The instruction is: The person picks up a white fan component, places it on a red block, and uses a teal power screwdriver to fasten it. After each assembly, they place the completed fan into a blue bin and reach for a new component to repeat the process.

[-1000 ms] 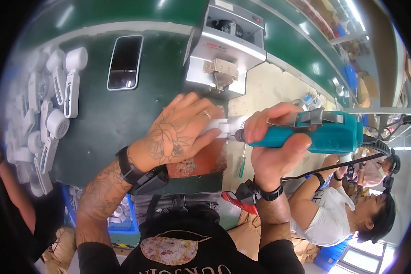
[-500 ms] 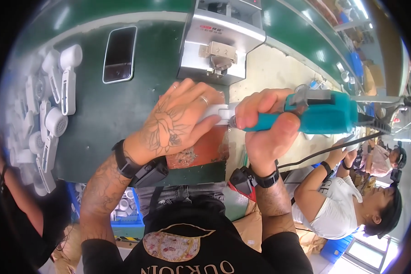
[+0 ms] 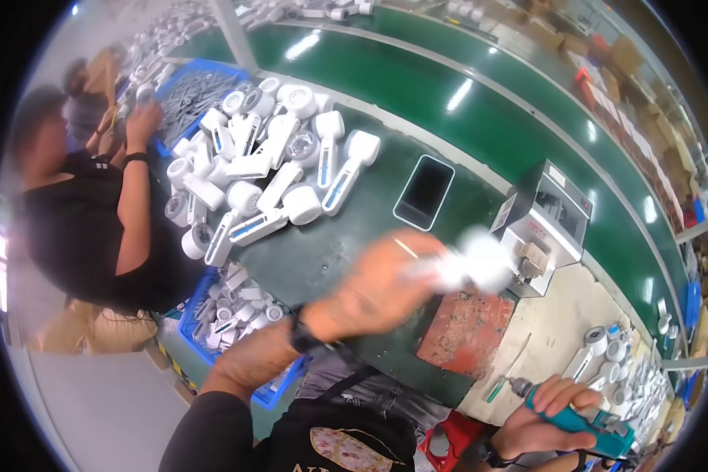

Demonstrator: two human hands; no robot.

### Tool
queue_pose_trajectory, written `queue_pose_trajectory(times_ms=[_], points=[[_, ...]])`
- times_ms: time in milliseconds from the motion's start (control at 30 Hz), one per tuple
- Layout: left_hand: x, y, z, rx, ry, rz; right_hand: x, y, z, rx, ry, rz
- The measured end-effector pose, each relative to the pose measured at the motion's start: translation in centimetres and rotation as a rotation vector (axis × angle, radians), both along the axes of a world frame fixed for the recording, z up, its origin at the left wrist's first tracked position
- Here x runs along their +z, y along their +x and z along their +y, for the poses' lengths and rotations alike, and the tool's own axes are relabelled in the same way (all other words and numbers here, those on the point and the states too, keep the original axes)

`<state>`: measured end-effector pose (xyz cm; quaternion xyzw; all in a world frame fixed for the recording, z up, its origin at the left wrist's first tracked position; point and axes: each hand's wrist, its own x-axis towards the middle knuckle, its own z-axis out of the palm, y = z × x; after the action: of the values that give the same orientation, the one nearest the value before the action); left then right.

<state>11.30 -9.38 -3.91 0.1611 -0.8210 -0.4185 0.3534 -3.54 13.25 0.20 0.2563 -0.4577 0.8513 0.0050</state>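
Two hands, both occupied. The left hand grips one white round-headed piece, blurred, which extends to that hand's right above the desk. The right hand closes around one teal power driver, tip to the left. One heap of white pieces lies beyond the left hand, leftward; one phone lies beyond it. One green-handled screwdriver lies just left of the right hand's driver.
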Motion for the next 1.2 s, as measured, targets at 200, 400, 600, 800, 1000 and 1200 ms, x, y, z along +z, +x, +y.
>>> queue_pose_trajectory(times_ms=[200,400,600,800,1000,1200], points=[[0.4,10.2,-14.8,0.899,-0.262,-0.046,-2.6,-0.7,1.9,0.065,0.109,-0.024],[-1.2,8.0,-21.0,0.875,-0.963,-0.176,-3.2,-2.1,5.4,0.031,0.218,0.054],[6.3,-10.2,0.4,0.089,-0.270,-0.020,-3.5,-1.1,7.8,0.062,0.360,-0.040],[-2.5,-28.3,18.0,-0.548,-0.388,-0.140,-2.6,-0.2,10.2,0.100,0.298,-0.024],[-5.7,-33.0,23.0,-0.531,-0.272,-0.441,-3.2,1.3,11.6,0.110,0.241,-0.137],[-2.8,-29.0,19.9,-0.499,-0.172,-0.263,-3.8,-0.8,11.5,-0.042,0.445,0.018]])
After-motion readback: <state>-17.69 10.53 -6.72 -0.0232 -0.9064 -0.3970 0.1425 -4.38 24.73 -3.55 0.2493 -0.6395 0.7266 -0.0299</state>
